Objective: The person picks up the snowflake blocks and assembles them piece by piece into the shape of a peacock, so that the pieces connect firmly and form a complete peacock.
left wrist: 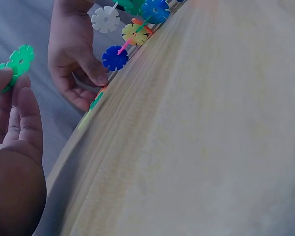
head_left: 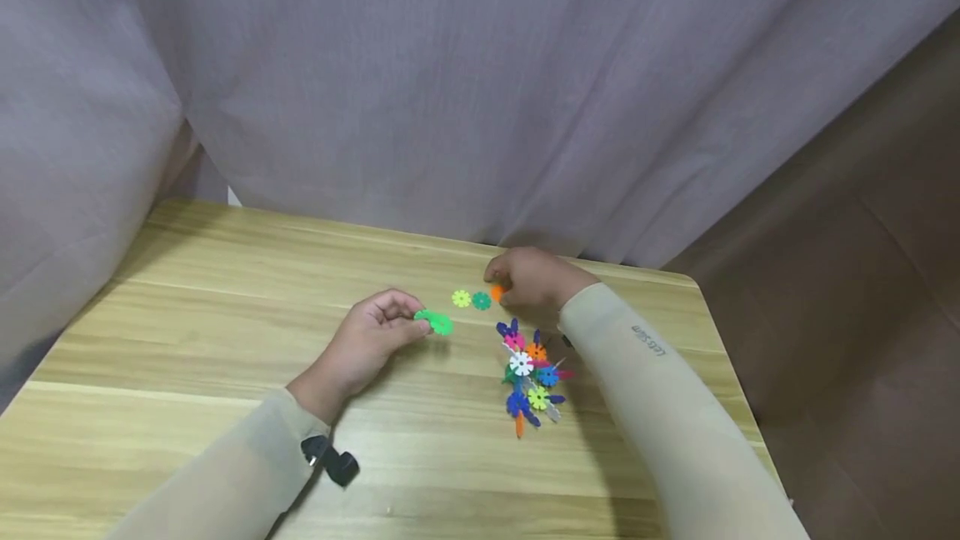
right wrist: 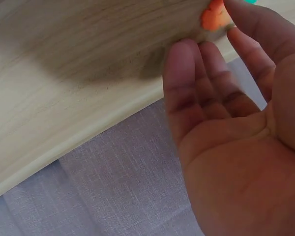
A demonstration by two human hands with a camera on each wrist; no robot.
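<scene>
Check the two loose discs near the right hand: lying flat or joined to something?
Lying flat and separate. The yellow-green disc and teal disc rest side by side on the table, apart from the assembled cluster.

My right hand [head_left: 534, 277] covers most of the orange piece [head_left: 497, 292]; in right wrist view it's blurred & cut by top edge. Can't tell if I'm gripping it or just touching. Green pieces [left wrist: 15, 63] partly behind my left fingers [left wrist: 24, 115]. Cluster [left wrist: 130, 22] cut off at top in left wrist view.
</scene>
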